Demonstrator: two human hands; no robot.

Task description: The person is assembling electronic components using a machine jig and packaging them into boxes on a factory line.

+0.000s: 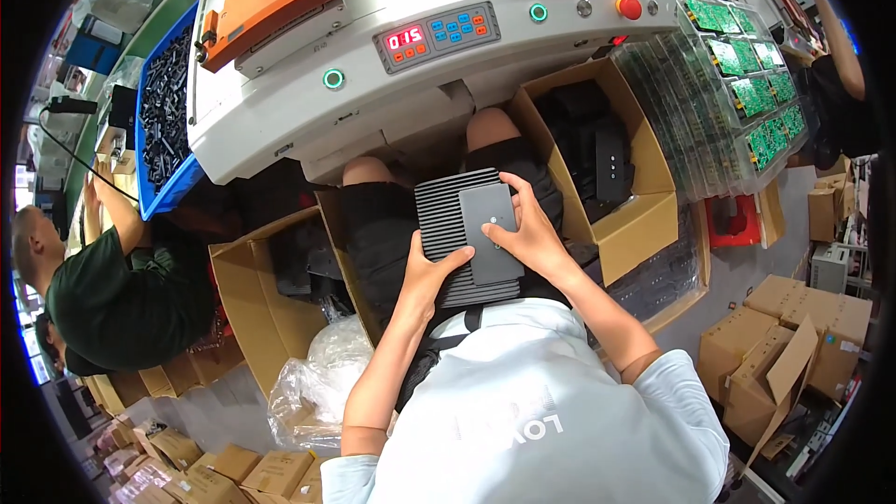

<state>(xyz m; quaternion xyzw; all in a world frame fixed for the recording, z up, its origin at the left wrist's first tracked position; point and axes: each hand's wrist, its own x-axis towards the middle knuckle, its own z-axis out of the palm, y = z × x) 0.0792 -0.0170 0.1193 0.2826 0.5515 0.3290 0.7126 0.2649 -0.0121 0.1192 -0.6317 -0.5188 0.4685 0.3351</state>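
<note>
Probably stiff, weighty: ribbed casing [442, 215], best held by edges; left hand [427, 273], right hand [532, 235] part-closed on it.

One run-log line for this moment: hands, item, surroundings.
left hand: holding left side of ribbed block | right hand: holding its right side, thumb on flat grey plate | nearby: open cardboard box, blue bin

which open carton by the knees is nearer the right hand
The right carton, just past the right hand; the left carton lies beyond the left hand.
</note>
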